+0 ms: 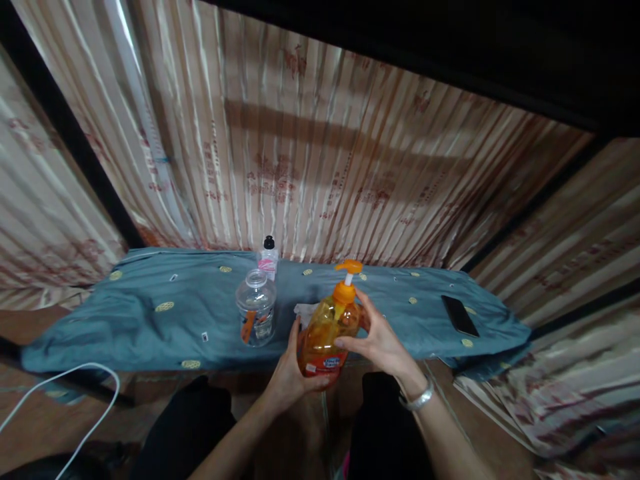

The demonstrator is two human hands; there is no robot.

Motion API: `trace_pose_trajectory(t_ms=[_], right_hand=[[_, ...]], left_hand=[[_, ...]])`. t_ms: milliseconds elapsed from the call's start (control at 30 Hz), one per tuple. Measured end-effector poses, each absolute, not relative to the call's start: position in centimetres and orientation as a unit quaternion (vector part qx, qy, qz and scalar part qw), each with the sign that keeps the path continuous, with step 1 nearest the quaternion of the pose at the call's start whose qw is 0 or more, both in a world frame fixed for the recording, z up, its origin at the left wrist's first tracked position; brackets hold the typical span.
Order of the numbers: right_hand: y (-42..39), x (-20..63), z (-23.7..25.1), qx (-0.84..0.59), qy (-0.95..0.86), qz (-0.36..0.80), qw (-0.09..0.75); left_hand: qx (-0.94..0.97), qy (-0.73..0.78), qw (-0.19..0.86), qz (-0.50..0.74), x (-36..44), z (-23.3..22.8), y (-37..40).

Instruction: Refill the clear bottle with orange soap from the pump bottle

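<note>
An amber pump bottle (325,340) with an orange pump head and a red label is held tilted to the right, above the near edge of the cloth-covered surface. My left hand (295,377) is closed around its lower left side. Up near the shoulder, my right hand (375,333) grips the right side with thumb and fingers. To the left stands a clear, uncapped plastic jar (257,310) with an orange and black print. Behind that jar is a small clear bottle (269,260) with a black cap and pink label. Some white tissue (305,310) shows partly behind the pump bottle.
A teal patterned cloth (200,300) covers the low surface. A black phone (459,315) lies at the right. Striped curtains (300,167) hang behind, with dark frame bars at both sides. A white cable (113,387) loops at the lower left.
</note>
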State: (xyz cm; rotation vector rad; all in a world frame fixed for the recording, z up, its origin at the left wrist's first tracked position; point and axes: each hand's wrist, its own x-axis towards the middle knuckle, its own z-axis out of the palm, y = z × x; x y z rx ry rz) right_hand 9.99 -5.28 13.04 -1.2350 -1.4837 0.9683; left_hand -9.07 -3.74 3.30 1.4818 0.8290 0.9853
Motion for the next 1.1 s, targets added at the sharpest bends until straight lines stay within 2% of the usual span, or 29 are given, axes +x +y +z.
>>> trace_pose_trajectory(t_ms=[100, 200, 333, 467, 700, 833, 1000, 1100], right_hand=[[-3.7, 9.9, 14.2, -0.511, -0.589, 0.359, 0.514], [-1.2, 9.1, 14.7, -0.53, -0.594, 0.269, 0.543], [3.6, 6.3, 13.5, -0.57, -0.623, 0.18, 0.505], [8.4, 2.6, 11.0, -0.553, -0.665, 0.19, 0.465], [12.4, -1.2, 8.2, -0.519, -0.694, 0.23, 0.442], [12.7, -1.3, 7.8, -0.496, -0.712, 0.238, 0.437], [12.8, -1.1, 8.1, -0.479, -0.73, 0.23, 0.43], [12.0, -0.3, 8.3, -0.482, -0.736, 0.208, 0.426]], left_hand=[[0.634, 0.367, 0.528, 0.429, -9.9, 2.0, -3.9], [0.619, 0.424, 0.503, 0.429, -11.0, -0.1, -4.8], [0.62, 0.435, 0.517, 0.398, -11.9, -2.3, -6.0], [0.633, 0.432, 0.531, 0.361, -12.1, -2.6, -6.3], [0.645, 0.441, 0.498, 0.377, -12.2, -1.8, -6.1], [0.672, 0.412, 0.45, 0.419, -13.4, 0.2, -5.5], [0.673, 0.446, 0.303, 0.506, -16.2, 4.0, -3.5], [0.652, 0.477, 0.249, 0.533, -17.9, 5.5, -2.2]])
